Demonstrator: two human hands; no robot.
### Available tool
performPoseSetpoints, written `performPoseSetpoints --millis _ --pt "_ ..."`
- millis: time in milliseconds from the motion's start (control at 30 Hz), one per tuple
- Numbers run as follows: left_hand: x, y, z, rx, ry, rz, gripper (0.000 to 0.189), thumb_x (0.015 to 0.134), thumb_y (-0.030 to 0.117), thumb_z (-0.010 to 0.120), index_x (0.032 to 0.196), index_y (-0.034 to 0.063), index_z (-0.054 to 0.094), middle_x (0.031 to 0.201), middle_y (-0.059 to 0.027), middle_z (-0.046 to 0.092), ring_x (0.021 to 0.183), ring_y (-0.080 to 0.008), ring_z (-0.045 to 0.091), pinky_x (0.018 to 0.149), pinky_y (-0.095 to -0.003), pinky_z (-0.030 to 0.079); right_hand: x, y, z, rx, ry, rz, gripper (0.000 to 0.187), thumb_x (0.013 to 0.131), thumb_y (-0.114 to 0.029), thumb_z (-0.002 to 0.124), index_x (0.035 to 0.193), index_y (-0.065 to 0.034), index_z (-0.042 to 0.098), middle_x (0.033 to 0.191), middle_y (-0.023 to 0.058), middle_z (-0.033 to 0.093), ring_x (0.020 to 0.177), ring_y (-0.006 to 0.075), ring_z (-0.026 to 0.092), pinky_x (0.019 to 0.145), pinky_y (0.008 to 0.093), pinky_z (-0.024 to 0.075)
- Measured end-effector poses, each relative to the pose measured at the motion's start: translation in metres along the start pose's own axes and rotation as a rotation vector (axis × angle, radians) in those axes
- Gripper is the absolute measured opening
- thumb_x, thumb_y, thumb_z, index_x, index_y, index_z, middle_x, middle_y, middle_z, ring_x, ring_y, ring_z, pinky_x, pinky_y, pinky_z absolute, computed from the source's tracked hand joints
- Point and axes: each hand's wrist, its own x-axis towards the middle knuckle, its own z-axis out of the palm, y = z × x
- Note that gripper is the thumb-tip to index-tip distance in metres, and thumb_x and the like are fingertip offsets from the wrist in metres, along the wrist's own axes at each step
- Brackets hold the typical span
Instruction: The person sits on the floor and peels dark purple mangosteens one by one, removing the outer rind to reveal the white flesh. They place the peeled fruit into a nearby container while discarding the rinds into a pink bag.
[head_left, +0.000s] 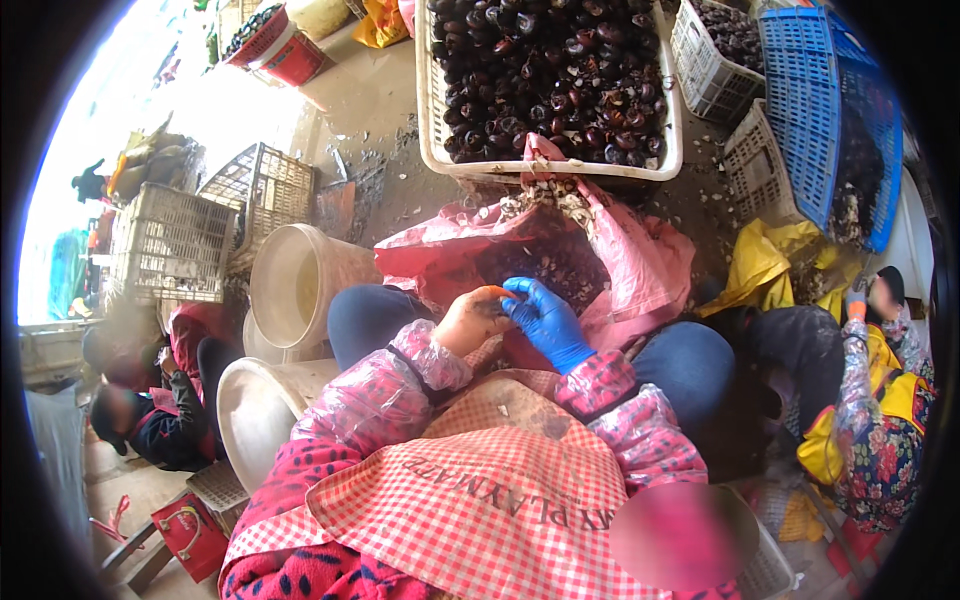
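Observation:
My left hand (474, 319), bare with something orange at its fingertips, meets my right hand (546, 319), which wears a blue rubber glove, just above my lap. Their fingertips come together, and whatever may lie between them is too small to tell. Beneath and beyond both hands, a pink plastic sack (645, 259) lies open with dark and pale peelings inside. Farther off stands a white plastic crate (555, 171) heaped with dark, reddish-brown round produce, perhaps water chestnuts. A red-and-white checked apron (465, 480) covers my lap.
White buckets (259, 420) stand at my left, near pale plastic crates (176, 240). A person (161, 420) sits at the far left, and another person (874, 442) sits at the right. A yellow sack (772, 259) and blue baskets (799, 97) lie at the right. The floor is wet and strewn with scraps.

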Motion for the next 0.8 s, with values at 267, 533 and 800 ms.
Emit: performPoseSetpoints --millis 267,533,800 --pt "-0.002 0.017 0.007 0.114 0.095 -0.221 0.016 0.092 0.021 0.059 0.095 0.0057 0.062 0.070 0.0039 0.054 0.054 -0.0039 0.041 0.048 -0.0200 0.032 0.002 0.009 0.001 0.233 0.070 0.216 0.020 0.096 -0.016 0.052 0.109 -0.0054 0.061 0.093 -0.0032 0.059 0.079 0.0049 0.050 0.070 0.0217 0.0438" --pt "-0.003 0.015 0.009 0.164 0.047 -0.330 0.022 0.095 0.021 0.053 0.105 0.0032 0.060 0.074 -0.0018 0.060 0.056 -0.0083 0.051 0.051 -0.0224 0.043 -0.006 0.002 0.003 0.340 -0.003 0.327 0.016 0.093 -0.014 0.050 0.090 -0.0023 0.061 0.084 0.0017 0.058 0.078 0.0115 0.054 0.074 0.0285 0.0449" --pt "-0.002 0.003 0.018 0.391 0.085 0.079 0.039 0.078 0.005 0.066 0.117 0.0076 0.059 0.093 -0.0044 0.065 0.085 -0.0119 0.059 0.080 -0.0296 0.049 -0.008 0.007 0.004 0.302 0.072 0.458 0.029 0.095 -0.026 0.050 0.104 0.0005 0.061 0.098 0.0036 0.060 0.092 0.0115 0.053 0.084 0.0275 0.0435"
